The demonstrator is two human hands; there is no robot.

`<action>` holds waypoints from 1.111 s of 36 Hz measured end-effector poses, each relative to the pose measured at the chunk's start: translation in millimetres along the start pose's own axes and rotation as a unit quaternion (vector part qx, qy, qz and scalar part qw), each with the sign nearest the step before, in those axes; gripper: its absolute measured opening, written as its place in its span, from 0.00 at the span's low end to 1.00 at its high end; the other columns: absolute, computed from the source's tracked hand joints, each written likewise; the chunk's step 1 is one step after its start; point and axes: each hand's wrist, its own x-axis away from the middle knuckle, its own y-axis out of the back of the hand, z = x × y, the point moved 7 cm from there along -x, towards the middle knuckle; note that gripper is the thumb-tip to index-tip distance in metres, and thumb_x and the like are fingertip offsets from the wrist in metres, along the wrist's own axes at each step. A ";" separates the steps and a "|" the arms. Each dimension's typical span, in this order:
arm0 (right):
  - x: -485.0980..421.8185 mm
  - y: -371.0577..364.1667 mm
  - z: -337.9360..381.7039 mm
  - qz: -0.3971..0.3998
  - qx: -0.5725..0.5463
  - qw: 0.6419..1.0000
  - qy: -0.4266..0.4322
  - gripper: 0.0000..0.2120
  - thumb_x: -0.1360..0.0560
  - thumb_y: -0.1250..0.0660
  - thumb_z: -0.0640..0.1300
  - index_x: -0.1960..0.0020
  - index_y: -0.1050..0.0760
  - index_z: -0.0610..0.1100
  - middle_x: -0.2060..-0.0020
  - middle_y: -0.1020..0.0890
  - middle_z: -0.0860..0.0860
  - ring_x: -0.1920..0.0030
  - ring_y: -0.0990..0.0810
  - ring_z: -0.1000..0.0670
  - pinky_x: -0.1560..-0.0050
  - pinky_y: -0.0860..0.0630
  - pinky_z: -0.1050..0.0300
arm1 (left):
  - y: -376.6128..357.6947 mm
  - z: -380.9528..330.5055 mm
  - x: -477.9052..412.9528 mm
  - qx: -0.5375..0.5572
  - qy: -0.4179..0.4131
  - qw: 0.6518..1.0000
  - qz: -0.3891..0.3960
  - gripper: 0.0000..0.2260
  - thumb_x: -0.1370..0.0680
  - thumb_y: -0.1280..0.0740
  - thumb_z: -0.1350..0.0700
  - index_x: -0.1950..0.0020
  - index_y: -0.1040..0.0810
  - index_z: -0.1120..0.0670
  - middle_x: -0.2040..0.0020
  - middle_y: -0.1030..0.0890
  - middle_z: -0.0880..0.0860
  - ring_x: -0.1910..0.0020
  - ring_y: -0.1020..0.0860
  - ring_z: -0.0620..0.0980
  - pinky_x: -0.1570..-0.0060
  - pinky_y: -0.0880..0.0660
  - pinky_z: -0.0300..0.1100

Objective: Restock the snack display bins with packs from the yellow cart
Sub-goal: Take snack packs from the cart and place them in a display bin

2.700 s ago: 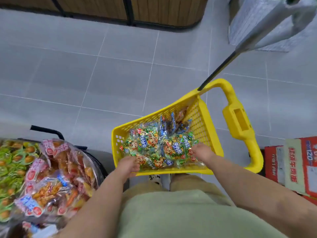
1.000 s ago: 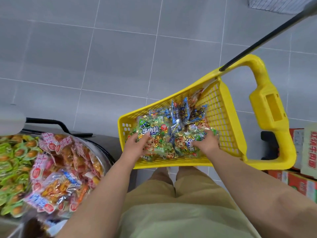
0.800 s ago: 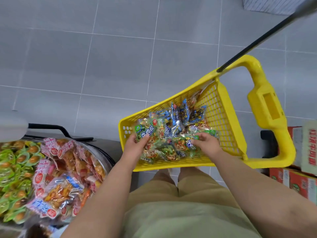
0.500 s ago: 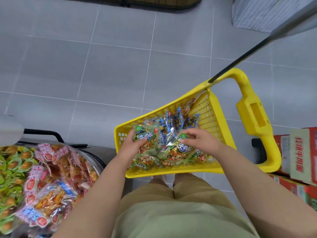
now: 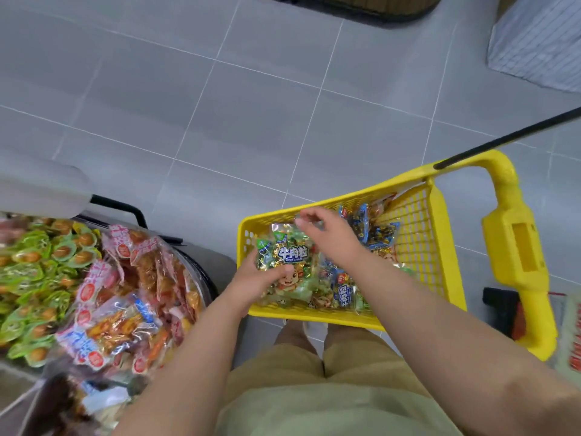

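Our right grip [image 5: 327, 237] curls over the top edge of the green pack [image 5: 290, 256]; we cannot tell whether it pinches the wrapper. Our left grip [image 5: 253, 283] clasps that pack from below, thumb across its front, inside the yellow cart [image 5: 437, 221]. Our right forearm hides other packs. The heaped display bin [image 5: 206, 273] is cut off at left, and a blurred red carton [image 5: 519, 322] at right.

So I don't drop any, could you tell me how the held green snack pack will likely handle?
Probably floppy: the green snack pack is crinkled film over loose pieces. Its gloss suggests slippery. Likely light: the left hand grips it by one side.
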 end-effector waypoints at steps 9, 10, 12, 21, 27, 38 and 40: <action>0.2 -40.7 -109.0 0.011 -0.007 0.941 -0.338 0.43 0.28 0.29 0.54 0.24 0.49 0.40 0.33 0.30 0.42 0.36 0.29 0.41 0.39 0.28 0.46 | 63.6 49.5 4.5 0.071 0.059 0.986 -0.137 0.51 0.35 0.23 0.41 0.21 0.47 0.53 0.22 0.41 0.55 0.26 0.37 0.56 0.31 0.37 0.54; -0.5 -44.7 -113.1 0.008 0.000 0.939 -0.343 0.44 0.29 0.29 0.55 0.24 0.50 0.40 0.30 0.32 0.42 0.33 0.31 0.40 0.35 0.30 0.45 | 67.1 52.8 4.2 0.062 0.062 0.986 -0.140 0.51 0.35 0.23 0.41 0.21 0.48 0.53 0.22 0.41 0.55 0.26 0.38 0.56 0.32 0.37 0.54; -4.1 -48.9 -118.9 -0.016 0.003 0.935 -0.354 0.44 0.29 0.29 0.56 0.24 0.49 0.41 0.30 0.33 0.43 0.31 0.33 0.39 0.34 0.33 0.45 | 72.2 57.9 4.0 0.042 0.069 0.986 -0.146 0.51 0.34 0.24 0.40 0.21 0.48 0.54 0.22 0.42 0.55 0.25 0.40 0.57 0.32 0.38 0.54; -5.4 -49.3 -111.3 -0.050 0.002 0.947 -0.317 0.38 0.28 0.29 0.54 0.25 0.43 0.43 0.30 0.32 0.44 0.34 0.30 0.41 0.36 0.31 0.46 | 87.4 69.3 6.7 0.007 0.096 0.983 -0.153 0.50 0.33 0.26 0.38 0.21 0.48 0.54 0.22 0.43 0.55 0.26 0.39 0.58 0.32 0.38 0.57; 14.8 -33.3 -102.3 -0.086 -0.052 0.948 -0.304 0.35 0.25 0.33 0.53 0.25 0.42 0.40 0.29 0.34 0.42 0.31 0.33 0.40 0.37 0.34 0.47 | 94.3 69.6 15.2 -0.013 0.097 0.982 -0.159 0.51 0.35 0.25 0.36 0.22 0.47 0.53 0.22 0.42 0.55 0.25 0.39 0.58 0.31 0.38 0.58; 54.7 -35.5 -63.0 -0.031 -0.306 0.914 -0.266 0.31 0.26 0.31 0.38 0.29 0.43 0.49 0.50 0.23 0.42 0.56 0.22 0.50 0.51 0.25 0.48 | 95.2 78.5 68.0 0.026 0.048 0.982 -0.182 0.49 0.33 0.25 0.38 0.21 0.48 0.51 0.22 0.43 0.54 0.25 0.41 0.57 0.30 0.40 0.55; 62.4 -40.8 -54.0 0.000 -0.307 0.915 -0.263 0.18 0.25 0.33 0.38 0.39 0.35 0.43 0.56 0.21 0.43 0.60 0.21 0.49 0.56 0.24 0.50 | 94.0 88.4 85.4 0.055 0.036 0.979 -0.193 0.49 0.34 0.25 0.38 0.21 0.48 0.50 0.22 0.43 0.53 0.25 0.41 0.56 0.30 0.40 0.55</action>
